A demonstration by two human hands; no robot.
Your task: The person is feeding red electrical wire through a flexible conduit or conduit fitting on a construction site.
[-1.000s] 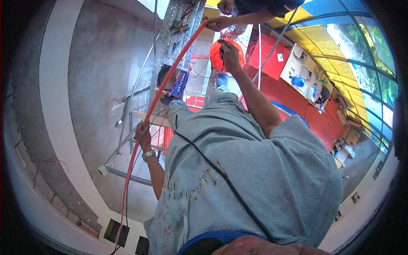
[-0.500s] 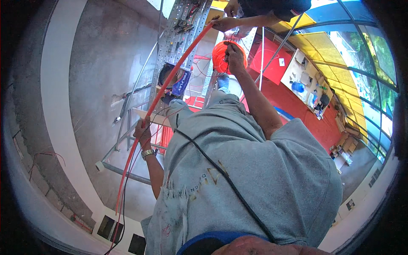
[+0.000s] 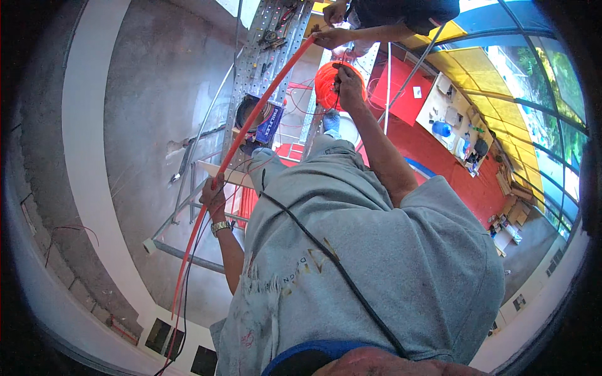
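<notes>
Your left hand [image 3: 213,194] is gripping a long, flexible orange-red plastic tube [image 3: 255,114], below and left of a blue cardboard box [image 3: 269,123] with pale lettering. The tube is crossing in front of that box and rising to a co-worker's hand [image 3: 332,39], above and right of it. Your right hand [image 3: 349,86], up and right of the box, is pinching a thin dark wire [image 3: 344,56] before a round, bright orange coil [image 3: 323,89].

Grey short-sleeved shirt [image 3: 401,263], gold mark [image 3: 330,245], black cord [image 3: 356,290], metal-banded wristwatch [image 3: 221,226]
</notes>
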